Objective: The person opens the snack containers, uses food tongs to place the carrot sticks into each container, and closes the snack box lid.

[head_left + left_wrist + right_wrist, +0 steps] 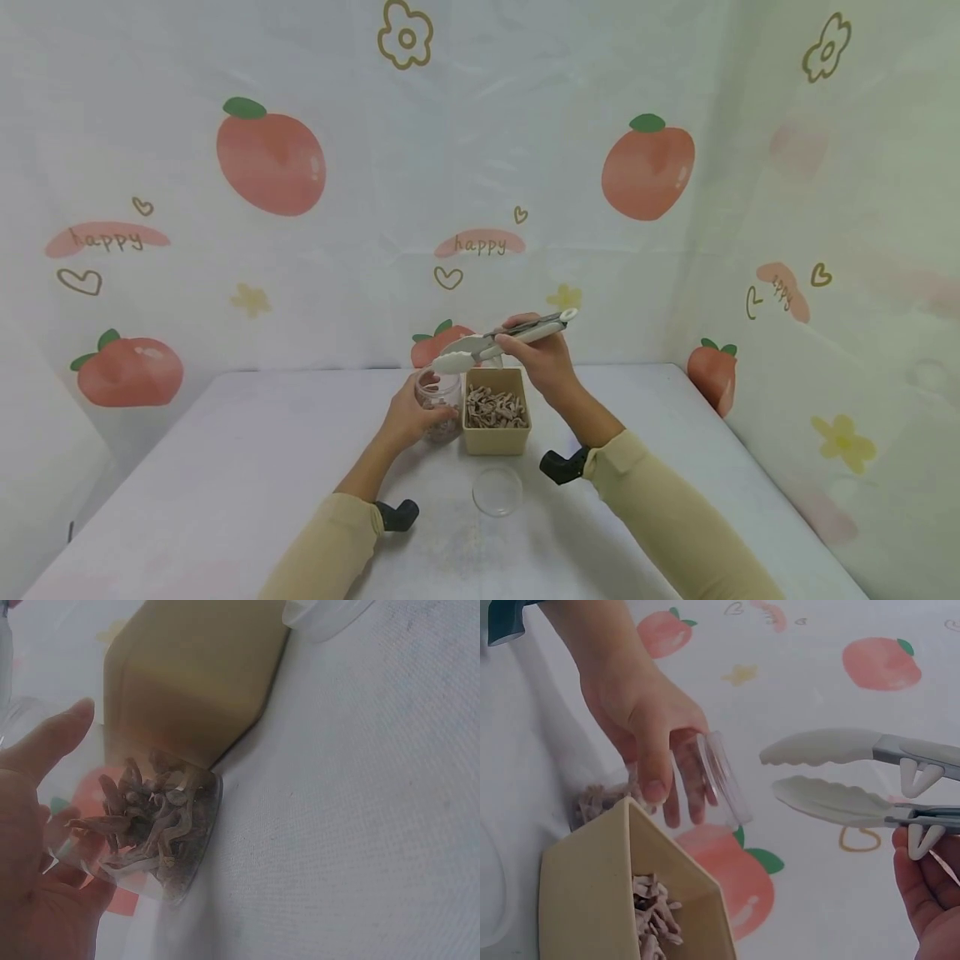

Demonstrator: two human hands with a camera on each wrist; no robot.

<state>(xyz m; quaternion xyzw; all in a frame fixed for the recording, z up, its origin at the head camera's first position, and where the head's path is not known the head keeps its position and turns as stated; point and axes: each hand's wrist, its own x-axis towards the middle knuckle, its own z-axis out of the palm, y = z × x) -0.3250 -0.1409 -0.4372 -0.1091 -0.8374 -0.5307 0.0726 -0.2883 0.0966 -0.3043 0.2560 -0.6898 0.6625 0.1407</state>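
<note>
My left hand (405, 419) grips a clear jar (727, 780) around its side, thumb and fingers on opposite walls. The jar stands upright and its mouth is uncovered. Shrivelled, grey-brown dried pieces (161, 817) cover its lower part. In my right hand (546, 360) is a pair of kitchen tongs (821, 746) with pale scalloped tips and grey metal arms. Their tips are spread with nothing between them, close above the jar's mouth. Right beside the jar, a beige square box (495, 442) holds more of the same dried pieces (495, 407).
A round clear lid (497, 492) lies on the white tabletop (247, 483) in front of the box. Behind the table hangs a white backdrop (360, 275) printed with fruit, hearts and flowers. Dark wrist mounts (564, 467) stick out from both sleeves.
</note>
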